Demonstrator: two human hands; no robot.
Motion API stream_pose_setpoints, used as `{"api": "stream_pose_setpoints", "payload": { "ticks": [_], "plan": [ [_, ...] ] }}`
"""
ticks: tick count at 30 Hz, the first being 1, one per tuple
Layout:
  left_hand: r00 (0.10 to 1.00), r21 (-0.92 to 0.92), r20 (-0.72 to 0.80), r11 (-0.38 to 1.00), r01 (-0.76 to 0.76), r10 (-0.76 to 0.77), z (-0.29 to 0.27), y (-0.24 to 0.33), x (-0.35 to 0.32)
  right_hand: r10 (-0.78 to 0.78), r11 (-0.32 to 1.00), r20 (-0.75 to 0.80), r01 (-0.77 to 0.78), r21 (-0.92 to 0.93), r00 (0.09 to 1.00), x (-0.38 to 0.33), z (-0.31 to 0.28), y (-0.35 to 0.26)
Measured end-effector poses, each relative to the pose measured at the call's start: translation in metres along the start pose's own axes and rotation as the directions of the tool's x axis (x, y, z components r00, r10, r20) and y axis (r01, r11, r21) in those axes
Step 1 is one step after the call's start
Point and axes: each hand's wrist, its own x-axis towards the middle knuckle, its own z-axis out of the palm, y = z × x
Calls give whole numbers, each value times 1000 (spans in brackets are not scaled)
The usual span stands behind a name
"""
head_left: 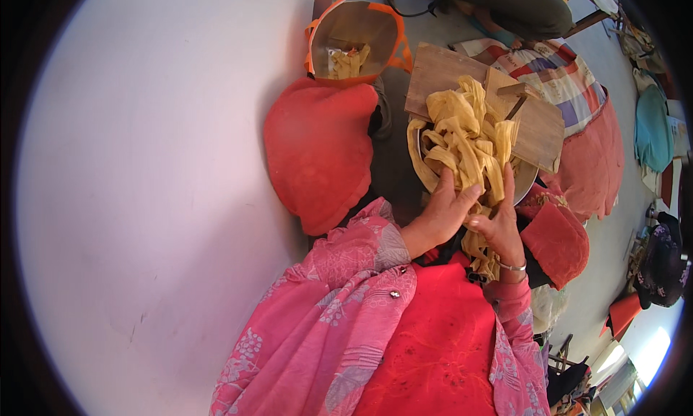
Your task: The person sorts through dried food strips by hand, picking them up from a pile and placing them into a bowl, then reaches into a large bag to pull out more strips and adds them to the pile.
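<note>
A bundle of yellow-tan, flat, wrinkled strips (pixel 462 138) is heaped over a round basin (pixel 529 188) in front of me. My left hand (pixel 442 215) closes around the near left side of the bundle, its thumb pointing toward the other hand. My right hand (pixel 500 232), with a bracelet at the wrist, grips the bundle from the right. Some of the strips hang down below the hands toward my lap. Across the basin's far side lie wooden boards (pixel 538 131), with a dark narrow piece between them. The fingertips are partly hidden behind the strips.
An orange-rimmed bag (pixel 333 73) with more strips inside stands at the far left. Red cloth (pixel 321 152) drapes on the left, close to the pale wall (pixel 159 185). Plaid cloth (pixel 559 73) and another red cloth (pixel 556 243) lie on the right. Someone sits at the far edge.
</note>
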Motion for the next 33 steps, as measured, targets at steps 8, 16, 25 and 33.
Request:
{"api": "stream_pose_setpoints", "payload": {
  "ticks": [8,16,25,33],
  "plan": [
    [934,725,-5,645,-242,356,-63,20,-8,-202,797,-139,81,-599,969,10,0,29],
    [932,637,-329,764,102,151,-96,-46,68,-231,663,-16,146,-735,973,16,-1,27],
    [941,425,-334,900,99,54,-86,-46,59,-239,618,72,208,-758,968,14,-8,28],
    [943,333,-331,933,135,-18,-91,-28,-3,-192,465,213,280,-840,958,31,12,35]
  ]
}}
